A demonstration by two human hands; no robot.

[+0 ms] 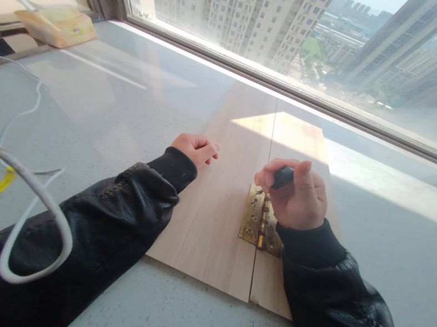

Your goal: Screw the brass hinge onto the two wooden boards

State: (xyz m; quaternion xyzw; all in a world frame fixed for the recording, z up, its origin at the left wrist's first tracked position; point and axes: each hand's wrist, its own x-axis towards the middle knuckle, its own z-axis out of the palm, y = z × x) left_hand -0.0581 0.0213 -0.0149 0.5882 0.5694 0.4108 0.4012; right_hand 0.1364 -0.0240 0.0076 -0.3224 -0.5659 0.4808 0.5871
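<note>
Two light wooden boards point(219, 209) lie side by side on a grey sill point(134, 115), joined by a brass hinge point(253, 220) across their seam. My right hand point(297, 197) is closed round a dark tool handle point(282, 177) held upright over the hinge's upper part; the tool's tip is hidden under the hand. My left hand point(196, 148) rests on the left board's edge with its fingers curled loosely, nothing visible in them. Both arms wear black leather sleeves.
A white cable point(22, 174) loops across the left side, with a yellow tag point(1, 184) on the sill. A yellow packet point(59, 25) lies at the far left corner. A large window point(308, 38) runs along the far edge, showing tall buildings.
</note>
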